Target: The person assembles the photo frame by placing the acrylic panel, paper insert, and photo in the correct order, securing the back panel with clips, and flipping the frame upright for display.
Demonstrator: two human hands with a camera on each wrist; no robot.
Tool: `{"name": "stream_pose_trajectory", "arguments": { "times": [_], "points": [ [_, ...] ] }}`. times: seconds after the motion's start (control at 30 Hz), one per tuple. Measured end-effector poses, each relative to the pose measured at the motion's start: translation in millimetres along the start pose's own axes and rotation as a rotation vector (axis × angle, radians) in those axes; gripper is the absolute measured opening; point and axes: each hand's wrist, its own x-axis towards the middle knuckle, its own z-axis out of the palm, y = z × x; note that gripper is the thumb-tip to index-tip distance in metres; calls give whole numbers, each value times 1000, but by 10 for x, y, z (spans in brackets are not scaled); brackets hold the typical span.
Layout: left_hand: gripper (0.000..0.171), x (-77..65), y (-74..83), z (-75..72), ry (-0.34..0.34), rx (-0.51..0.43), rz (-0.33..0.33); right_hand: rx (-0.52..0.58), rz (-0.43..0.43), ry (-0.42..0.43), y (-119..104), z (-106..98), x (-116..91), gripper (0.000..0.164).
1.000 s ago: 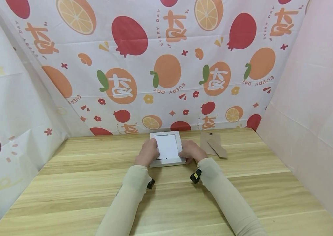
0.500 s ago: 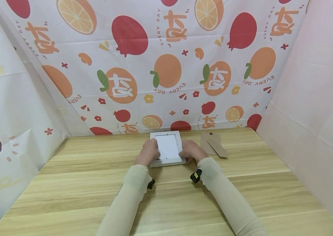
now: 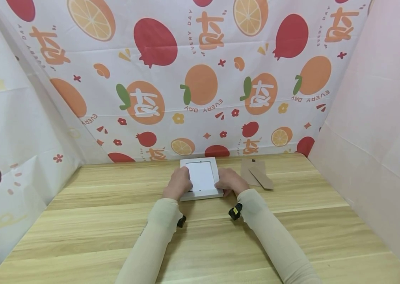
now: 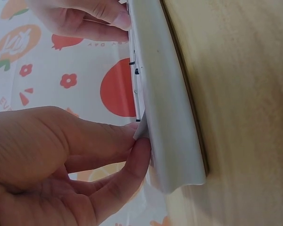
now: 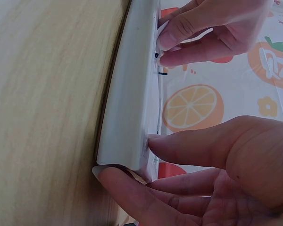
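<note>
A white picture frame lies near the back of the table, its recessed back upward and a white sheet inside the opening. My left hand is at its left side; thumb and index finger pinch a thin white edge, apparently the sheet's, in the left wrist view. My right hand grips the right side, with the thumb on the back face and fingers along the outer edge of the frame. Small black tabs stick out along the opening. The frame's front is hidden.
Right of the frame lies a brown backing board with a narrow brown stand strip across it. A fruit-print cloth hangs close behind the frame. The wooden table stretches toward the person.
</note>
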Motion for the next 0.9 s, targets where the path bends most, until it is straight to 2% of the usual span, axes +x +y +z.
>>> {"name": "stream_pose_trajectory", "arguments": {
  "times": [0.47,0.9],
  "points": [
    [26,-9,-7,-9,13,-11,9,0,-8,3,-14,-20,-34,24],
    [27,-20,30,-23,-13,-23,-20,13,-18,4,-1,-17,-35,23]
  ]
}}
